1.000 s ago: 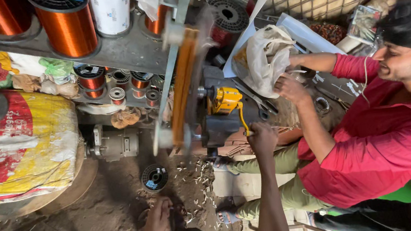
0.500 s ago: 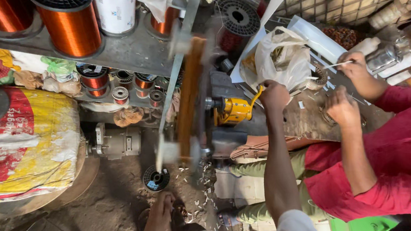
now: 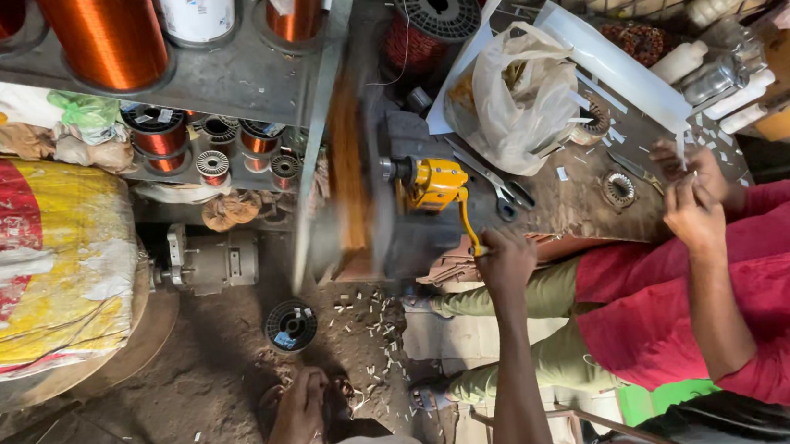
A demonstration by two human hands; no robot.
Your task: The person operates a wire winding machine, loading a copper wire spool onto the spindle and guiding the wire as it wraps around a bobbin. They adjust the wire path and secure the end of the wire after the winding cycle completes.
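Note:
My right hand (image 3: 505, 262) reaches up from the bottom edge and grips the lower end of a yellow crank handle (image 3: 464, 215). The crank belongs to a yellow hand winder (image 3: 432, 184) fixed to a dark bench. Left of the winder a tall wooden coil form (image 3: 347, 164) is blurred by spinning. My left hand is out of sight. My bare foot (image 3: 302, 409) rests on the dirt floor below the form.
A person in a red shirt (image 3: 770, 302) sits at right, both hands (image 3: 691, 189) on small white strips. A white plastic bag (image 3: 518, 94) lies on the bench. Copper wire spools (image 3: 111, 32) stand on a grey shelf; a printed sack (image 3: 28, 267) and a small motor (image 3: 206, 261) lie at left.
My right hand swung up with the crank and has come back down to its low point. The view shifted, so the other person's head is out of frame.

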